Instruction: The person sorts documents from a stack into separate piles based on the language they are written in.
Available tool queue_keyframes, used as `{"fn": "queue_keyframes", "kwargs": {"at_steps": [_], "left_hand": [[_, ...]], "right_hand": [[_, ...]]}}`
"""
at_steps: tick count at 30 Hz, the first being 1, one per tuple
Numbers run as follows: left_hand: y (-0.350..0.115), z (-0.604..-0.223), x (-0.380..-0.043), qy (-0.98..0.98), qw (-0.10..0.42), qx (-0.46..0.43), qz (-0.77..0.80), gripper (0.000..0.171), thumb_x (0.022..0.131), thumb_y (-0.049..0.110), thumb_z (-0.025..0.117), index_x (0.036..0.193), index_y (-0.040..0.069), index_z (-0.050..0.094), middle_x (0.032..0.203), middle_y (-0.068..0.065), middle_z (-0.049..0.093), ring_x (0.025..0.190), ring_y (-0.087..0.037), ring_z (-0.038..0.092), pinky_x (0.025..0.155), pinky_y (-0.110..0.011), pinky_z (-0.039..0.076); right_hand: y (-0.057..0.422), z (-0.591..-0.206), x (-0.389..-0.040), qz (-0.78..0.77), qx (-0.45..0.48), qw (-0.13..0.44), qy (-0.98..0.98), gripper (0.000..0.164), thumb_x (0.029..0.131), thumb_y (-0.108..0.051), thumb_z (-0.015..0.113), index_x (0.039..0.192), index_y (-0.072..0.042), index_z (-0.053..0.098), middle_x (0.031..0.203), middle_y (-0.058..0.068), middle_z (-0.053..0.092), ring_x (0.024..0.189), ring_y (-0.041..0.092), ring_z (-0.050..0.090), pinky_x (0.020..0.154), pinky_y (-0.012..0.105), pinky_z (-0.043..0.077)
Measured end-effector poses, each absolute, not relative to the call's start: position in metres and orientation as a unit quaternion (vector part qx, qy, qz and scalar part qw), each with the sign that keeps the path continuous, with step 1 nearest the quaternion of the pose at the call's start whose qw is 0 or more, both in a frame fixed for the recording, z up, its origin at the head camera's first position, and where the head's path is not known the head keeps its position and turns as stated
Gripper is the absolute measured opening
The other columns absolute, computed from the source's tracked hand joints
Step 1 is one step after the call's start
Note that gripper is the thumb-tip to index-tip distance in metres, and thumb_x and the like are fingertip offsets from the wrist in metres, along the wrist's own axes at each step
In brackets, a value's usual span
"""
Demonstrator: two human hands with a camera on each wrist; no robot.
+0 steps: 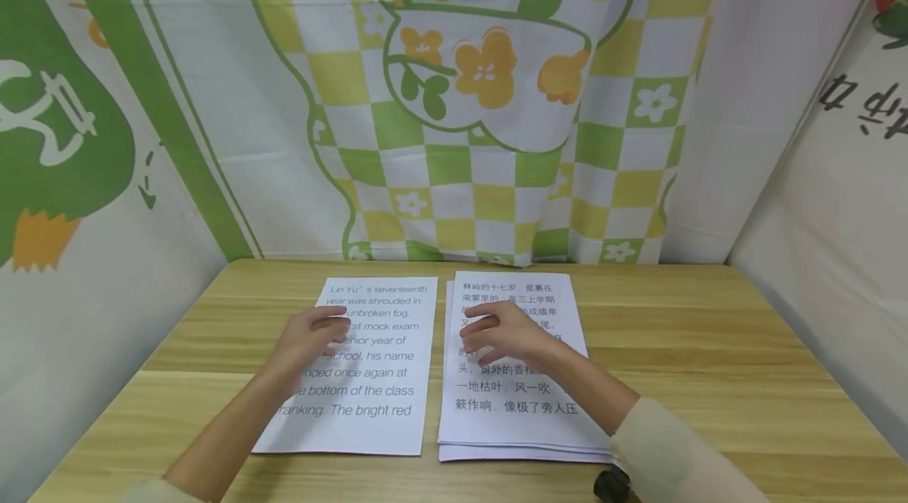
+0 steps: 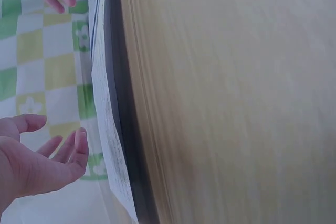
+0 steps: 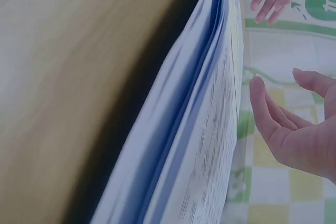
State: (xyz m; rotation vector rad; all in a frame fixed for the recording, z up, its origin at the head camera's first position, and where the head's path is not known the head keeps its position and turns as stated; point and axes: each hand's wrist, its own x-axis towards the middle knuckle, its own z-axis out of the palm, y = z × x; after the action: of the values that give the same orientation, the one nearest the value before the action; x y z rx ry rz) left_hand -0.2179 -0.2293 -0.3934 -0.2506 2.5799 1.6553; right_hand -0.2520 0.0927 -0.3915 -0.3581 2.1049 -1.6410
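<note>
On the table lies a sheet of paper [image 1: 376, 432] with large printed English text. Beside it, to the right, is a small stack of sheets [image 1: 511, 430] with Chinese text on top, its edges slightly offset. My left hand [image 1: 305, 341] hovers over the English sheet, fingers loosely bent and holding nothing. Over the Chinese stack, my right hand [image 1: 507, 333] hangs in much the same way, empty. Seen from the right wrist, the right hand [image 3: 299, 135] stands apart from the paper stack [image 3: 194, 150]. The left wrist view shows a gap between the left hand [image 2: 42, 169] and the sheet [image 2: 107, 114].
The wooden table [image 1: 674, 353] runs back to a checkered, flower-patterned curtain [image 1: 468, 188]. Printed fabric walls stand at the left [image 1: 135, 282] and right [image 1: 851, 251]. A small black object [image 1: 612, 483] shows below the right sleeve [image 1: 674, 456] near the front edge.
</note>
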Motion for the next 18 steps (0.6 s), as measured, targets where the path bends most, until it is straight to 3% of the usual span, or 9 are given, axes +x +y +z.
{"fn": "queue_keyframes", "kwargs": {"at_steps": [7,18], "left_hand": [[-0.203,-0.390,-0.214,0.823,0.022,-0.063,0.564,0.044,0.100,0.007,0.059,0.142,-0.008,0.055,0.137,-0.027,0.063,0.106,-0.026,0.070,0.087,-0.032,0.061],[-0.173,-0.386,-0.212,0.788,0.050,-0.017,0.613,0.042,0.102,0.006,0.059,0.141,-0.008,0.056,0.136,-0.027,0.064,0.106,-0.028,0.072,0.093,-0.038,0.060]], "right_hand": [[0.129,-0.392,-0.251,-0.572,-0.123,0.186,0.789,0.059,0.093,-0.001,0.071,0.145,0.013,0.048,0.121,0.026,0.070,0.099,0.030,0.074,0.079,0.041,0.065],[0.175,-0.391,-0.249,-0.564,-0.102,0.144,0.806,0.060,0.094,-0.002,0.069,0.146,0.016,0.044,0.127,0.033,0.065,0.101,0.032,0.074,0.082,0.044,0.065]]}}
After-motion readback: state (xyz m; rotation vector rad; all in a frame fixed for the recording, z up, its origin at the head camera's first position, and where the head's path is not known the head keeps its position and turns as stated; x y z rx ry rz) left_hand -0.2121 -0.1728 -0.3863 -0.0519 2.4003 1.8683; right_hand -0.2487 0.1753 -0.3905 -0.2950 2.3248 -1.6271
